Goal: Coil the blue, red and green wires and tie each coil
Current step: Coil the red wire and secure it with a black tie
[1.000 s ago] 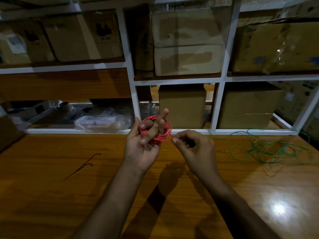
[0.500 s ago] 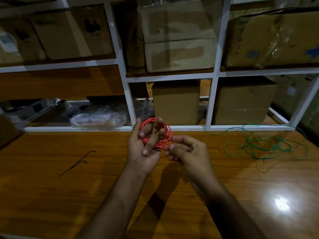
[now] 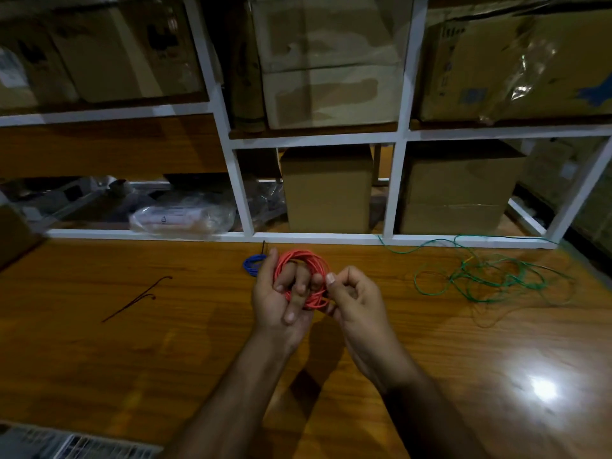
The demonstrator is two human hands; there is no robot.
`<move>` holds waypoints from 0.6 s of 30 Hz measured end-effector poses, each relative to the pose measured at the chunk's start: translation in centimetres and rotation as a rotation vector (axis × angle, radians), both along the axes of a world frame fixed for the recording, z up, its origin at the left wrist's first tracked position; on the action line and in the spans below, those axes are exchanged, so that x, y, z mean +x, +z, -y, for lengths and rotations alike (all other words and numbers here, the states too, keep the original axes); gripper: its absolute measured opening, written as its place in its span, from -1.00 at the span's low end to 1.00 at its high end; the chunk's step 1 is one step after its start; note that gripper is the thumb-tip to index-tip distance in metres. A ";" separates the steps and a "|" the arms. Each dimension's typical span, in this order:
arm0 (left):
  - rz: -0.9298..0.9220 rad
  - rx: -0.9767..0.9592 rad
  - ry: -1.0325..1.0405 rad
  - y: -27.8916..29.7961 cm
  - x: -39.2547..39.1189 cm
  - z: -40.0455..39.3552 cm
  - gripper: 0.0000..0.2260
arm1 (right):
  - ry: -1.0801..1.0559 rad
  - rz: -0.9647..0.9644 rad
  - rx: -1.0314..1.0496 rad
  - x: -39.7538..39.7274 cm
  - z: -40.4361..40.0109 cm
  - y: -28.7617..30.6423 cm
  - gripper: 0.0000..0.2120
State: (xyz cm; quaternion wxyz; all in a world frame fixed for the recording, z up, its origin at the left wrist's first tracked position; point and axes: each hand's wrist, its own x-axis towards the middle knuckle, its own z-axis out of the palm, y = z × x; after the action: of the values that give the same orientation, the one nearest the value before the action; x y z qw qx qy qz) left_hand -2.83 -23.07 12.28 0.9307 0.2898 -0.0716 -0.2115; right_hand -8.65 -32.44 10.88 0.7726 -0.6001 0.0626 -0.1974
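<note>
My left hand (image 3: 276, 301) holds a coil of red wire (image 3: 303, 260) above the wooden table (image 3: 132, 359), with its fingers curled through the loops. My right hand (image 3: 357, 298) touches the coil's right side and pinches the red wire there between thumb and fingers. A small blue wire coil (image 3: 252, 262) lies on the table just behind my left hand, with a thin black tie sticking up from it. The green wire (image 3: 490, 276) lies loose and tangled on the table to the right.
Thin dark ties (image 3: 139, 298) lie on the table at the left. A white shelf frame (image 3: 394, 190) with cardboard boxes (image 3: 328, 190) and a plastic bag (image 3: 182, 217) stands along the table's far edge. A white grille (image 3: 82, 447) shows at the bottom left.
My hands have come closer together at the red coil, and my left fingers have folded down over it. The view has tilted down, so the blue coil now shows behind my left hand.
</note>
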 end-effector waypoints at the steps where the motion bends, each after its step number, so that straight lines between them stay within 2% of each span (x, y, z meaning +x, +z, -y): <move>1: 0.043 0.076 0.053 0.0 -0.3 0.3 -0.44 | -0.012 0.007 0.021 -0.1 0.2 -0.3 -0.83; 4: 0.172 0.286 0.253 0.5 -1.5 1.6 -0.43 | -0.018 0.014 0.097 -0.5 0.6 -1.0 -0.84; 9: 0.221 0.581 0.477 1.1 -3.4 3.0 -0.43 | -0.034 0.020 0.135 -0.6 -0.1 -2.6 -0.80; 11: 0.258 0.649 0.505 1.3 -3.8 3.4 -0.44 | -0.037 0.031 0.200 -0.6 -0.3 -2.9 -0.81; 12: 0.256 0.642 0.470 1.4 -3.9 3.5 -0.44 | -0.032 0.041 0.249 -0.8 -0.3 -2.9 -0.82; 14: 0.215 0.567 0.272 1.7 -3.5 2.9 -0.45 | -0.016 0.062 0.298 -1.4 0.0 -2.7 -0.84; 17: 0.258 0.478 -0.173 2.3 -2.4 0.9 -0.50 | -0.091 0.097 0.134 -2.4 0.9 -2.4 -0.83; 18: 0.283 0.481 -0.258 2.5 -2.2 0.4 -0.52 | -0.104 0.103 0.058 -2.7 1.1 -2.2 -0.84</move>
State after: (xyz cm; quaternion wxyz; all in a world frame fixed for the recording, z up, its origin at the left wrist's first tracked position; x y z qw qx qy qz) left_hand -5.07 -23.50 14.78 0.7816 0.5170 -0.1844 -0.2962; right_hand -11.33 -33.58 8.69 0.7807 -0.5624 0.0594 -0.2659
